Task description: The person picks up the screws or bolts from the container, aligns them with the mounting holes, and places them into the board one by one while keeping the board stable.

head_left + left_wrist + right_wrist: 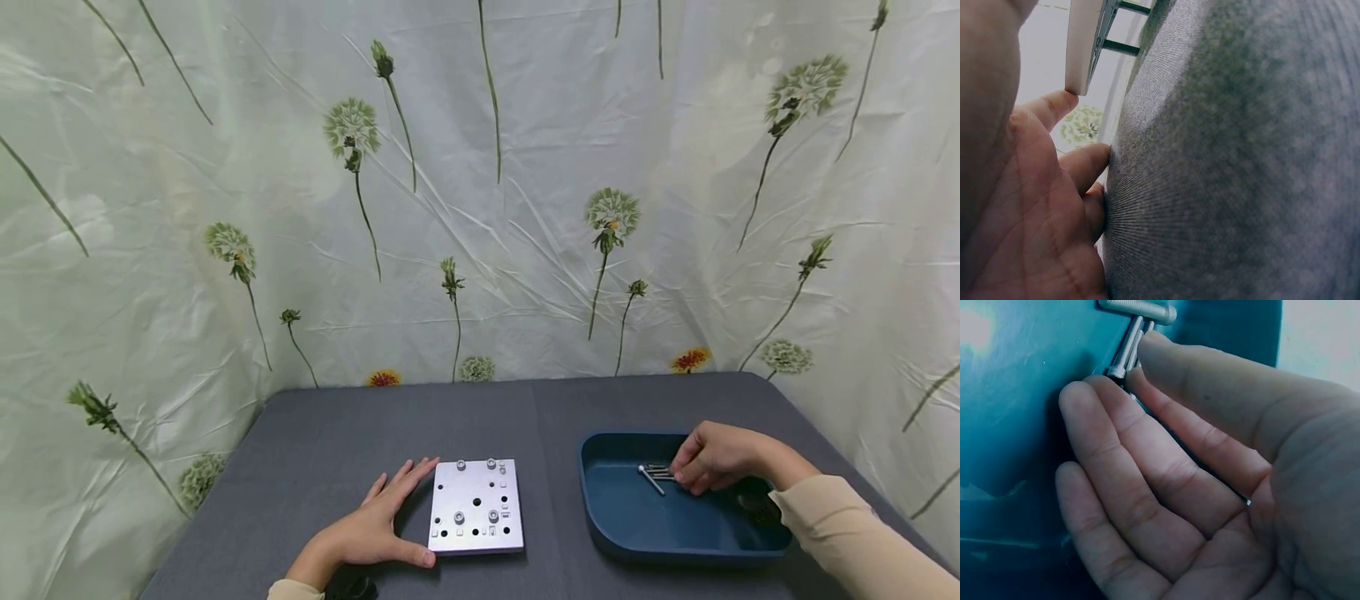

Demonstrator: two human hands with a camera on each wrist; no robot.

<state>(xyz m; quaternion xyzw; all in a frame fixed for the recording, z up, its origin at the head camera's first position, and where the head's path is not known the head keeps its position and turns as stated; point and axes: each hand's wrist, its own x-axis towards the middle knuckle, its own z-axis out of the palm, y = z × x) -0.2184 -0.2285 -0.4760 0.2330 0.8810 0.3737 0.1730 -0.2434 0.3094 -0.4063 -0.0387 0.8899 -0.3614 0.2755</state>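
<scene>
In the head view my left hand [378, 521] lies spread along the left side of a silver metal plate [467, 533]. Its thumb touches the near left corner, and the index fingertip reaches the far left corner. Several bolt heads show on top of the plate; bolt shanks [1121, 47] jut from its face in the left wrist view. My right hand [716, 458] is inside a blue tray [611, 533], thumb and fingertips pinching at the head end of a bolt [1125, 353]. Beside it, another bolt [1138, 309] lies crosswise. The fingers partly hide the bolts.
The grey table [337, 450] extends under the plate and tray. Behind it and to both sides hangs a pale curtain [525, 250] printed with dandelions. A dark object [757, 507] shows below the right wrist.
</scene>
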